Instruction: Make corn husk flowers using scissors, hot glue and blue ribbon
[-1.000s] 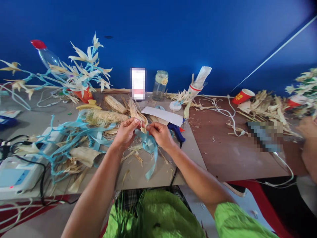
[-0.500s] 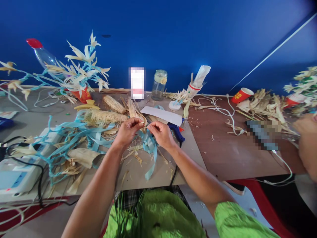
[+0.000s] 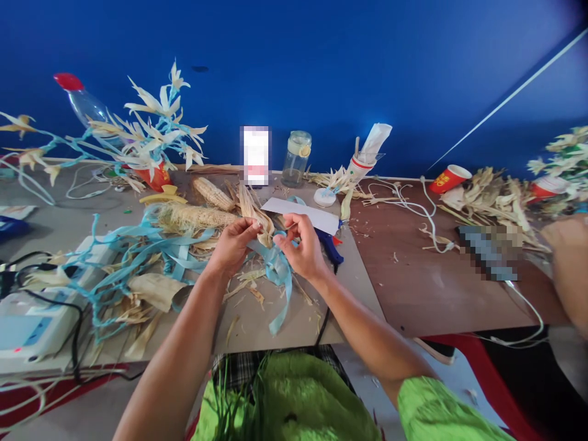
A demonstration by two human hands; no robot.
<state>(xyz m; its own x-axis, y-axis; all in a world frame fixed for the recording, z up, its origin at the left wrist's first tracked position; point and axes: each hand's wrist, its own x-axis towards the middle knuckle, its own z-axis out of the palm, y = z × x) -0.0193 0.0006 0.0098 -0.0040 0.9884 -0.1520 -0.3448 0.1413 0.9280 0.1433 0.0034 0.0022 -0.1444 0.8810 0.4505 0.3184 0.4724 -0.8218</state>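
Observation:
My left hand (image 3: 236, 244) is closed in a pinch over the table, thumb against forefinger. What sits between its fingertips is too small to make out. Just right of it, my right hand (image 3: 302, 246) has its thumb and forefinger parted, the other fingers loosely curled. Between and under both hands runs a light blue ribbon (image 3: 280, 275), its loose end trailing toward the table's front edge. A bundle of dry corn husk (image 3: 254, 211) lies right behind the fingertips. Whether the right thumb touches the ribbon, I cannot tell.
Left of my hands lie corn cobs (image 3: 214, 194), tangled blue strips (image 3: 179, 248) and a power strip (image 3: 41, 324). Behind stand a lit phone (image 3: 255, 156) and a glass jar (image 3: 296, 160). A blue glue gun (image 3: 331, 248) is partly under white paper (image 3: 303, 214). Another person's hand (image 3: 567, 245) is far right.
My right hand has parted its thumb and forefinger from a pinch and lifted its fingertips slightly. My left hand has stayed pinched, almost in place.

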